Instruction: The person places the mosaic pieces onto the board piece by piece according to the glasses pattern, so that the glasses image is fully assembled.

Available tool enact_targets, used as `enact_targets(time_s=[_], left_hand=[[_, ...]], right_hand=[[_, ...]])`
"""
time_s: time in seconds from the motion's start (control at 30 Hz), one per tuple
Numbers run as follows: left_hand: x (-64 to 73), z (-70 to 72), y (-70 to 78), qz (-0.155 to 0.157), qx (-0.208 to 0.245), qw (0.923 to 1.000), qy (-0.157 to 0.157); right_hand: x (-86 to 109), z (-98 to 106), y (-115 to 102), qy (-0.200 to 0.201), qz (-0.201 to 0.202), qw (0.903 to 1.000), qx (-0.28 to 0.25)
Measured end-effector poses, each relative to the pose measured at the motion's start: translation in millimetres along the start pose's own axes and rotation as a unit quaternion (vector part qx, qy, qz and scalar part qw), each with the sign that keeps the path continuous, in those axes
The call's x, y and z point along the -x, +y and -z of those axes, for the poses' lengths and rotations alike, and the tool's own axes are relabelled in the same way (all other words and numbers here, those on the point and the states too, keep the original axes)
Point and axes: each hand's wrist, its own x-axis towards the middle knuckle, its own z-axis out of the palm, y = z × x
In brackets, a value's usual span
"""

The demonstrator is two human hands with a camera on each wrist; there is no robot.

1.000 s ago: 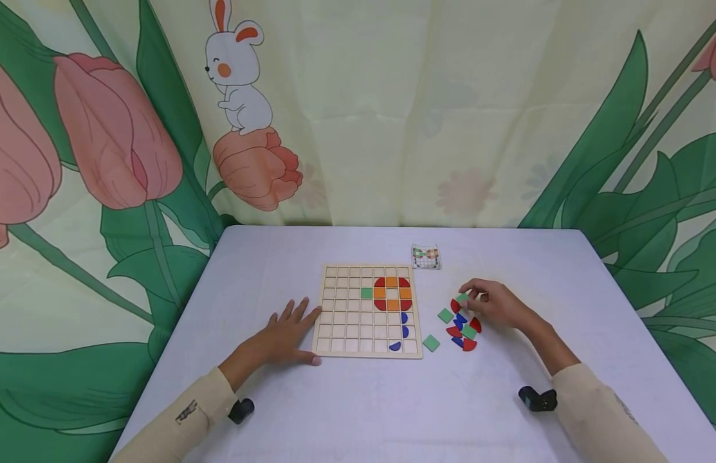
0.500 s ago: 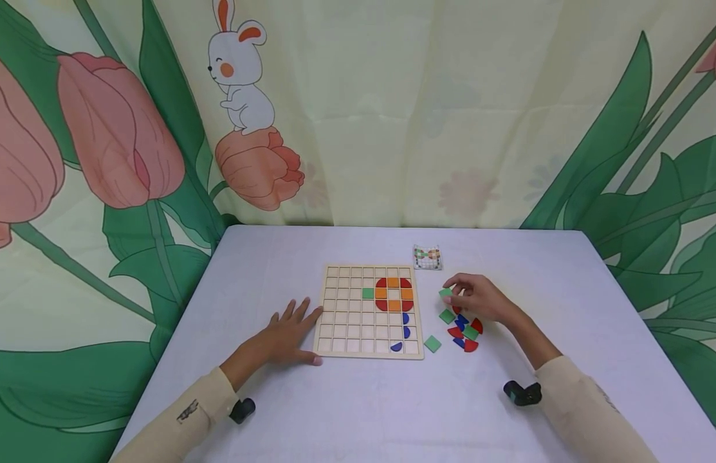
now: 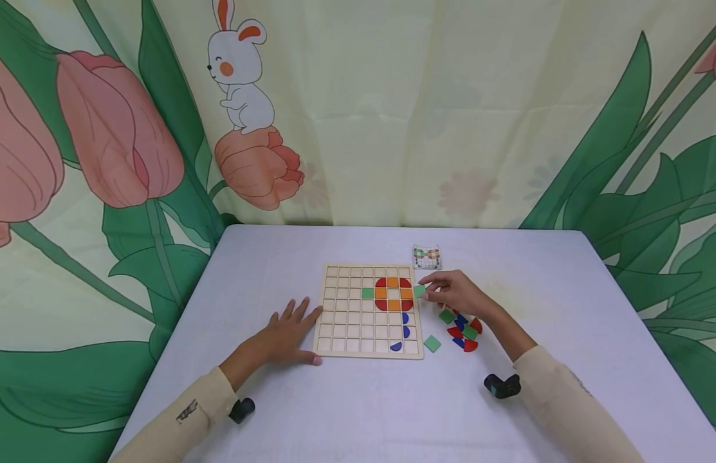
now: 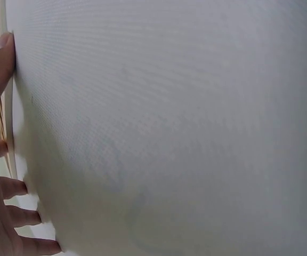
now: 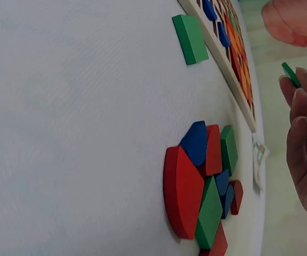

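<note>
My right hand (image 3: 457, 292) pinches a green square tile (image 3: 419, 291) between thumb and fingers, at the right edge of a wooden grid board (image 3: 340, 321). In the right wrist view the pinched tile (image 5: 290, 74) is raised off the table. On the board lie a ring of red and orange tiles (image 3: 381, 304), a green square (image 3: 367, 293) left of it, and several blue half-circles (image 3: 406, 332) below. My left hand (image 3: 285, 334) lies spread on the table, its fingertips at the board's left edge; the left wrist view shows the fingers (image 4: 20, 216) apart.
A loose pile of red, blue and green pieces (image 3: 464, 331) lies right of the board. One green square (image 3: 431, 344) sits apart near the board's lower right corner. Behind the board is a small pattern card (image 3: 427, 257). White cloth (image 3: 358, 411) covers the table.
My right hand has lifted the green square tile from the pile and carried it left to the board's right edge. The left hand has stayed in place.
</note>
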Motion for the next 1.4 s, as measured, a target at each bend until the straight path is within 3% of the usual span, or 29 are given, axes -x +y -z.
enact_targets(time_s=[0.27, 0.9, 1.23, 1.4], left_hand=[[0.7, 1.9, 1.4, 0.006, -0.002, 1.0, -0.001], [-0.1, -0.2, 0.0, -0.003, -0.006, 0.9999, 0.01], [0.5, 0.3, -0.8, 0.005, -0.001, 1.0, 0.0], [1.0, 2.3, 1.1, 0.006, 0.004, 1.0, -0.002]], right_hand=[[-14.6, -17, -14, -0.015, 0.03, 0.9992, -0.021], [-53.8, -56, -39, -0.042, 0.049, 0.9972, 0.038], [-70.6, -77, -50, -0.049, 0.087, 0.9928, 0.065], [-74.8, -87, -55, -0.053, 0.076, 0.994, 0.058]])
